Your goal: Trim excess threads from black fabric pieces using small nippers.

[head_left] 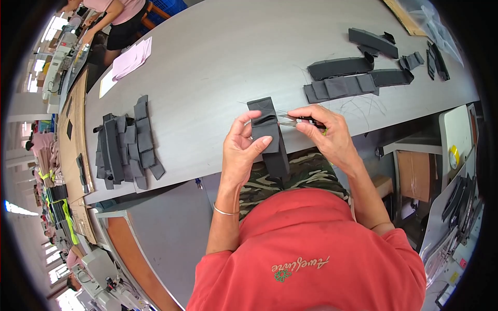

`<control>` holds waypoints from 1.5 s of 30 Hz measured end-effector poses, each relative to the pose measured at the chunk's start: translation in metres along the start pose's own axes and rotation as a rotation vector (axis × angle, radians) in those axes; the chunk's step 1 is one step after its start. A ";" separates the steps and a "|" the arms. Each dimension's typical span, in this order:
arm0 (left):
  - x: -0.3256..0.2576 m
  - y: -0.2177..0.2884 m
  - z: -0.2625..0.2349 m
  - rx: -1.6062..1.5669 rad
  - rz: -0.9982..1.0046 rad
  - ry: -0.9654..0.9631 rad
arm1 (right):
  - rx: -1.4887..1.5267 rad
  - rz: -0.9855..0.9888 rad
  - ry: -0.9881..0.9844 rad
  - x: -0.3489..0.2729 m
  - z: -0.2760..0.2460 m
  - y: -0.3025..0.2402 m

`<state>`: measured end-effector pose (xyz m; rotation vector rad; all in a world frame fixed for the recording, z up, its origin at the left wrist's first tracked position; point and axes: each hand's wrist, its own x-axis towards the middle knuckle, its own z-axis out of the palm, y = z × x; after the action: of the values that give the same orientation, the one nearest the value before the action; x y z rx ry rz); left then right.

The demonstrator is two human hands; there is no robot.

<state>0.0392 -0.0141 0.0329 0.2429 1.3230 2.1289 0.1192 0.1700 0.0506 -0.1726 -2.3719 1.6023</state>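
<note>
My left hand (241, 145) grips a dark grey fabric strip (265, 132) with sewn, folded sections, thumb on top. The strip's far end rests by the table edge and its near end hangs over my lap. In my right hand (328, 132) is a small pair of thread snips (306, 123) with black handles. Their metal blades point left and meet the strip's right edge, where thin loose threads stick out. Whether the blades are parted is too small to tell.
A pile of similar strips (124, 142) lies on the left of the grey table (207, 67). Several more strips (342, 87) lie at the far right among loose threads. Pink papers (132, 57) lie at the upper left, near another person (116, 20). Yellow tape (454, 156) hangs at right.
</note>
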 end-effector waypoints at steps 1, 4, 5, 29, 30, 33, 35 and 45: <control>0.000 -0.002 -0.004 0.052 -0.028 -0.025 | -0.006 -0.029 0.010 0.000 0.000 0.001; 0.000 -0.004 -0.006 0.119 -0.056 -0.058 | -0.016 -0.018 -0.013 -0.001 0.000 -0.001; -0.001 -0.004 -0.006 0.135 -0.053 -0.068 | -0.014 -0.016 -0.015 -0.002 0.001 -0.002; -0.001 -0.015 -0.012 0.062 -0.063 -0.156 | -0.355 -0.091 0.071 0.021 0.015 0.004; -0.001 -0.015 -0.010 0.062 -0.064 -0.155 | -0.291 -0.018 0.064 0.023 0.015 0.001; 0.000 -0.009 0.001 -0.009 -0.122 -0.125 | -0.162 0.031 0.123 0.028 0.018 0.003; 0.001 -0.009 -0.001 0.051 -0.167 -0.193 | -0.094 0.000 0.182 0.032 0.020 0.003; -0.004 -0.001 0.003 -0.035 -0.087 -0.058 | -0.106 -0.144 0.173 0.014 0.014 -0.029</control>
<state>0.0440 -0.0140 0.0335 0.2267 1.2398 2.0558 0.1036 0.1504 0.0746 -0.1512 -2.2813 1.3424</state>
